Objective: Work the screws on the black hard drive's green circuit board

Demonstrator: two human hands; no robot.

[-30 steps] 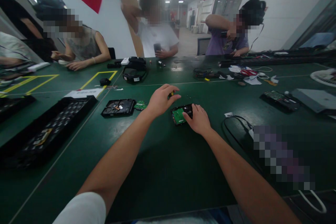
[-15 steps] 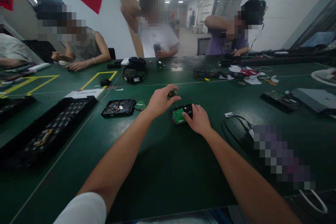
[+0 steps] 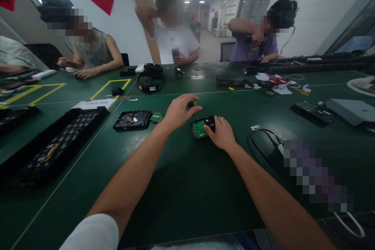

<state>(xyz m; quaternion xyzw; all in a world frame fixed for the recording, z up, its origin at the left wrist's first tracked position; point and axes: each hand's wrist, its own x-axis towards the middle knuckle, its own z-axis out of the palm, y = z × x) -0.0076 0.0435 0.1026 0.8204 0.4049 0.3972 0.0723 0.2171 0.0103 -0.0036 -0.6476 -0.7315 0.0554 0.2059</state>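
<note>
Hard drive (image 3: 209,121), one: black, lying flat on the green table (image 3: 175,187) in front of me, its green circuit board (image 3: 199,129) facing up.

Right hand (image 3: 222,133), mine: laid over the drive's right side, partly closed on it, thumb on the circuit board, fingers together towards the far edge.

Left hand (image 3: 183,111), mine: raised just beyond the drive's left corner, fingers and thumb curled into a loose ring about a small yellow-and-black handle (image 3: 191,104). I cannot see its lower part.

Tiny bits (image 3: 211,108), a few: on the table just beyond the drive, too small to identify.

To my left: a loose green board (image 3: 157,117), just beside an open black drive casing (image 3: 133,120); further over, a long black tray (image 3: 84,134) with small parts in it, a white sheet (image 3: 93,104) by its far end.

To my right, well apart: a second drive (image 3: 312,112), green board uppermost, near a flat grey box (image 3: 353,111).

Beyond my hands: a black headset (image 3: 150,79) with a strap, left; a heap of white and red scraps (image 3: 277,82), right.

Across the table, three persons: one in a sleeveless top (image 3: 95,49); one in a white T-shirt (image 3: 177,43), holding a dark phone (image 3: 175,53); one in a purple shirt (image 3: 238,49).
</note>
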